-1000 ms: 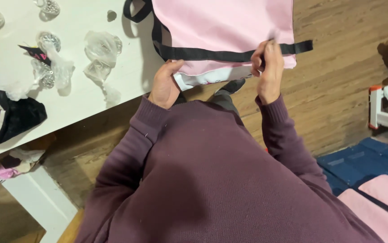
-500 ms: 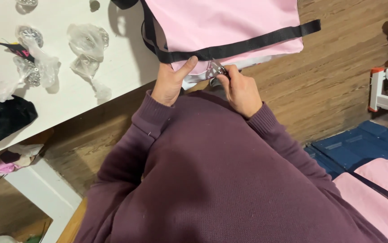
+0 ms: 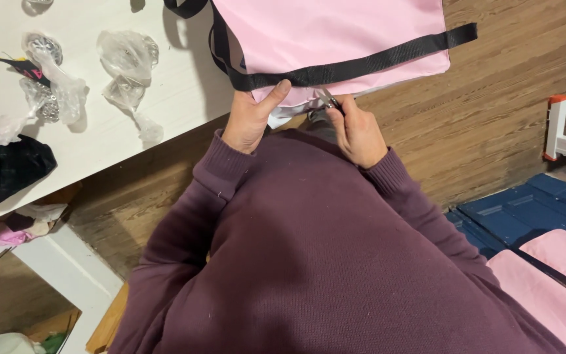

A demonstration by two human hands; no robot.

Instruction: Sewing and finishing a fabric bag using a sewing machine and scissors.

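A pink fabric bag [image 3: 335, 33] with black webbing straps [image 3: 362, 64] lies over the near edge of a white table [image 3: 178, 98]. My left hand [image 3: 251, 118] grips the bag's lower edge, thumb up against the black strap. My right hand [image 3: 356, 130] is closed just beside it under the bag's edge, pinching a small shiny metal piece [image 3: 327, 101] that pokes out between the fingers. Both arms are in dark purple sleeves [image 3: 309, 262].
Several clear plastic bags holding metal parts [image 3: 125, 62] lie on the table to the left, with a black pouch [image 3: 4, 170] at the far left. More pink bags [image 3: 552, 275] and a blue crate [image 3: 525, 210] sit on the wooden floor at right.
My right hand has come down from the black strap at the bag's edge to a spot close beside my left hand. The bag has shifted up and right in view.
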